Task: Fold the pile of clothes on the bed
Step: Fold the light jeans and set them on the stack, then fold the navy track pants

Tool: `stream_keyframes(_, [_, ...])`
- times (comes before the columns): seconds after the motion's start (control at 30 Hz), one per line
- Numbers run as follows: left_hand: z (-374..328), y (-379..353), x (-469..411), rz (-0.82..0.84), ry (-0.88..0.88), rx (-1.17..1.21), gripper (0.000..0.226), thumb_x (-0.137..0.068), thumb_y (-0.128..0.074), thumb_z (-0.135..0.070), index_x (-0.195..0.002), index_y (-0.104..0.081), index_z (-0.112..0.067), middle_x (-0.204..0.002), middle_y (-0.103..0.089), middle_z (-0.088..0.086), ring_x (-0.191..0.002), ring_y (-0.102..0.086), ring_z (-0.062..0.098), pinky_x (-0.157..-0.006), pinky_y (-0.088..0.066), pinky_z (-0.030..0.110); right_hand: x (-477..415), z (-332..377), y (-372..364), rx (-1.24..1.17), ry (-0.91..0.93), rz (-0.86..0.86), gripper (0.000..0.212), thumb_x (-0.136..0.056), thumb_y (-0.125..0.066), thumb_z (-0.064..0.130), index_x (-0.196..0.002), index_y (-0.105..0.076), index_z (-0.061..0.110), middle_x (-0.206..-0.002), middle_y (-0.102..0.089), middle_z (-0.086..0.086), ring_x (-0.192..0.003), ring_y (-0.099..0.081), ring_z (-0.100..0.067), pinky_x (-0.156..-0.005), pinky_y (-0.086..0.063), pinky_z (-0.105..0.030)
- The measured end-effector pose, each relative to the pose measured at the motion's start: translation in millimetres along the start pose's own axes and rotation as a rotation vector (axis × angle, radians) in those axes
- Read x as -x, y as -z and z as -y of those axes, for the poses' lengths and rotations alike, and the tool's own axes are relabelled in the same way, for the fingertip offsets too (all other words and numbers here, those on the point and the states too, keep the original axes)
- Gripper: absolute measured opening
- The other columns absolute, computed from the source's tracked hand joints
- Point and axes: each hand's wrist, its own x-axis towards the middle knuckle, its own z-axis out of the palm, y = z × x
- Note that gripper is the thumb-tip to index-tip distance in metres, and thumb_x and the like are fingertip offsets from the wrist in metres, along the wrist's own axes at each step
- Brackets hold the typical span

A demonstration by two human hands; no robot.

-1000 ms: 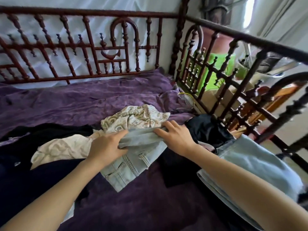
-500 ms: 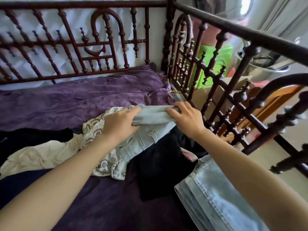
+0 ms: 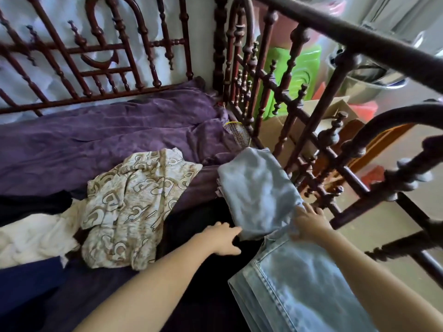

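Purple bedspread covers the mattress, hemmed on two sides by a dark, turned wooden railing, and the clothes are spread across its near half. Tucked tight against the right-hand side of the railing lies a small folded denim piece, squared off and flat. Its near edge overlaps a larger pair of folded jeans that runs back toward the person. I take it this strip along the railing serves as the spot for finished things, out of the way of what is left. The left hand is at the near-left corner of the small denim piece, fingers fairly straight, thumb apart below them, nothing visibly pinched between them. The right hand lies flat at the near-right corner, fingers spread and straight on the cloth close by the railing. It presses rather than grips, which looks to me like squaring and smoothing the fold where it sits. Under the denim and the left hand a black garment lies loose. Off to the left are the unfolded things: a cream patterned garment crumpled in the middle, a white cloth beside it, a navy cloth nearer the person. So the job seems only begun, with most of the pile to go. A mesh racket lies by the railing beyond the denim, and a green plastic thing stands outside it.
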Motion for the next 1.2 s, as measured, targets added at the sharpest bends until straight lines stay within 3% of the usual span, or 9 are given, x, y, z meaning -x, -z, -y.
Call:
stream_keyframes(0.1, [13.8,-24.5,4.9,0.054,0.045,-0.024,0.065,-0.091,-0.049,-0.038,-0.147,-0.022,-0.021,-0.145,-0.033,0.014,-0.132,-0.031,0.033,-0.105,-0.032,0.043,-6.1,27.2,-15.6,-0.133,0.017,-0.073,0.057,-0.092,-0.041,0.054,-0.143,-0.03,0.031,-0.156,-0.011,-0.001,-0.145,-0.002,-0.024,-0.114,-0.011,-0.049])
stream_keyframes(0.2, [24.0,-27.2,15.5,0.0,0.071,-0.017,0.062,-0.092,-0.047,-0.037,-0.147,-0.023,-0.021,-0.145,-0.034,0.011,-0.132,-0.031,0.029,-0.106,-0.03,0.042,-16.5,55.7,-9.2,-0.089,0.066,-0.084,0.055,-0.097,-0.037,0.044,-0.147,-0.021,0.028,-0.157,-0.007,-0.007,-0.145,0.001,-0.027,-0.113,-0.002,-0.056])
stream_keyframes(0.4, [56.6,-30.4,54.1,-0.151,0.189,0.021,0.058,-0.094,-0.042,-0.036,-0.147,-0.022,-0.022,-0.146,-0.033,0.006,-0.133,-0.029,0.026,-0.106,-0.031,0.039,-22.5,117.4,11.7,-0.156,0.181,-0.127,0.05,-0.097,-0.039,0.027,-0.145,-0.026,0.022,-0.154,-0.011,-0.012,-0.144,-0.003,-0.03,-0.113,-0.003,-0.054])
stream_keyframes(0.5, [79.0,-44.9,85.1,-0.229,0.293,0.057,0.055,-0.095,-0.041,-0.036,-0.145,-0.025,-0.021,-0.146,-0.034,0.004,-0.134,-0.031,0.024,-0.106,-0.033,0.038,-11.1,148.9,23.6,-0.15,0.256,-0.176,0.052,-0.096,-0.038,0.028,-0.146,-0.024,0.022,-0.155,-0.01,-0.013,-0.144,-0.003,-0.03,-0.113,-0.004,-0.053])
stream_keyframes(0.87, [148.0,-117.6,257.8,-0.638,0.67,0.324,0.048,-0.097,-0.042,-0.035,-0.143,-0.032,-0.025,-0.143,-0.039,-0.001,-0.13,-0.036,0.018,-0.103,-0.034,0.03,55.6,283.7,89.2,-0.145,0.605,-0.346,0.059,-0.095,-0.045,0.03,-0.148,-0.019,0.025,-0.156,-0.011,-0.01,-0.145,-0.002,-0.028,-0.115,-0.006,-0.051])
stream_keyframes(1.07, [178.7,-167.6,376.6,-0.886,0.882,0.38,0.047,-0.095,-0.047,-0.032,-0.141,-0.038,-0.022,-0.143,-0.039,-0.004,-0.131,-0.035,0.018,-0.101,-0.035,0.03,111.5,347.5,123.0,-0.031,0.775,-0.401,0.069,-0.096,-0.044,0.035,-0.15,-0.002,0.029,-0.158,-0.001,-0.007,-0.146,0.003,-0.027,-0.116,-0.004,-0.049])
stream_keyframes(1.2, [189.8,-203.8,460.7,-1.062,1.001,0.432,0.046,-0.095,-0.05,-0.03,-0.139,-0.041,-0.018,-0.14,-0.044,0.0,-0.127,-0.041,0.019,-0.099,-0.038,0.031,152.1,414.7,168.4,-0.011,0.897,-0.554,0.067,-0.096,-0.044,0.034,-0.15,-0.005,0.029,-0.155,-0.013,-0.005,-0.144,-0.008,-0.024,-0.114,-0.014,-0.044])
